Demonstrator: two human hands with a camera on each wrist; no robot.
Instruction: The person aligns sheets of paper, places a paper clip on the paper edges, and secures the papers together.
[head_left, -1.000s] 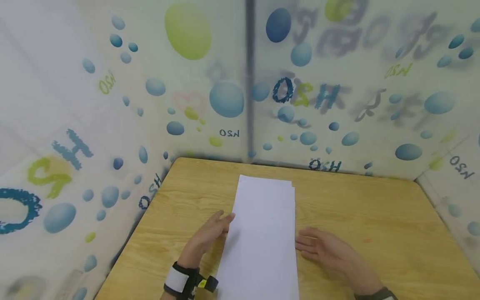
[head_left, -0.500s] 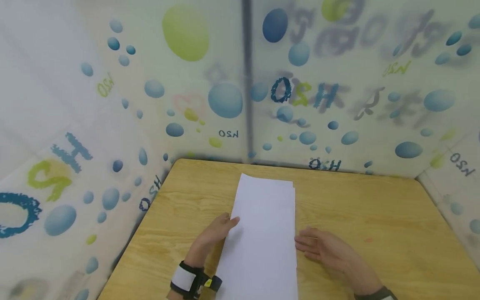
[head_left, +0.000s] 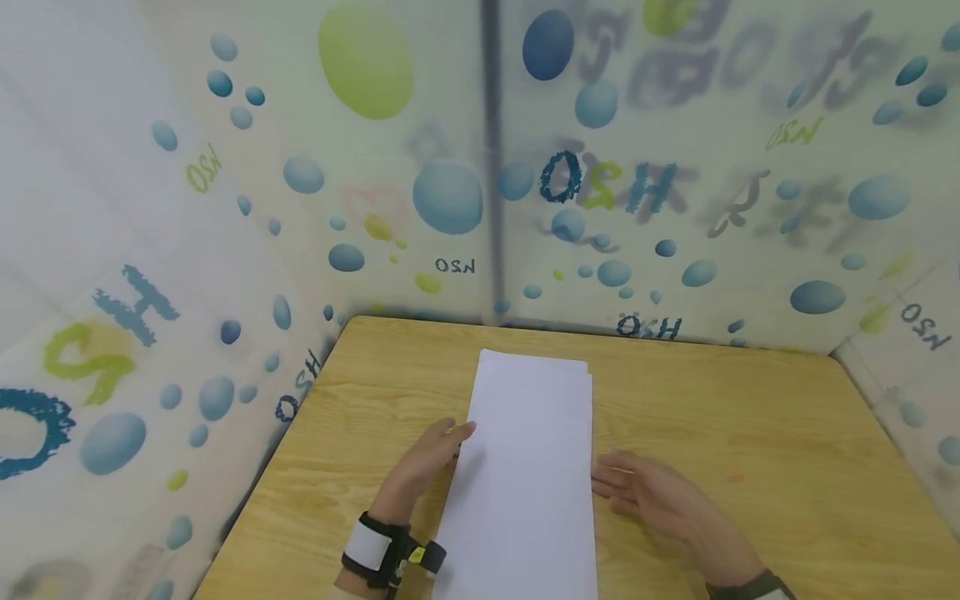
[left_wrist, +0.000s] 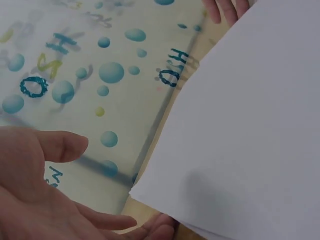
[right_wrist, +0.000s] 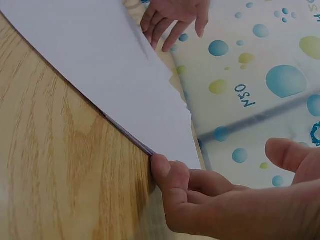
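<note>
A long stack of white paper (head_left: 528, 475) lies lengthwise on the wooden table, its sheets slightly uneven at the far right corner. At the stack's left edge is my left hand (head_left: 423, 458), thumb raised and fingers extended low against the side. In the left wrist view the fingers of this hand (left_wrist: 55, 190) reach the paper's edge (left_wrist: 240, 125). My right hand (head_left: 660, 500) rests beside the right edge; in the right wrist view its fingertips (right_wrist: 162, 167) touch the edge of the paper (right_wrist: 115, 65), the thumb held apart.
The wooden table (head_left: 720, 417) extends on both sides of the stack. Behind it and at both sides hang pale curtains (head_left: 675, 275) printed with bubbles and letters. Black bands with white patches wrap both wrists, and a small dark device (head_left: 431, 557) sits at the left one.
My left thumb moves over the paper's left edge, then back outward. The lifted far left corner of the top sheet lies flatter. My right hand stays nearly still.
</note>
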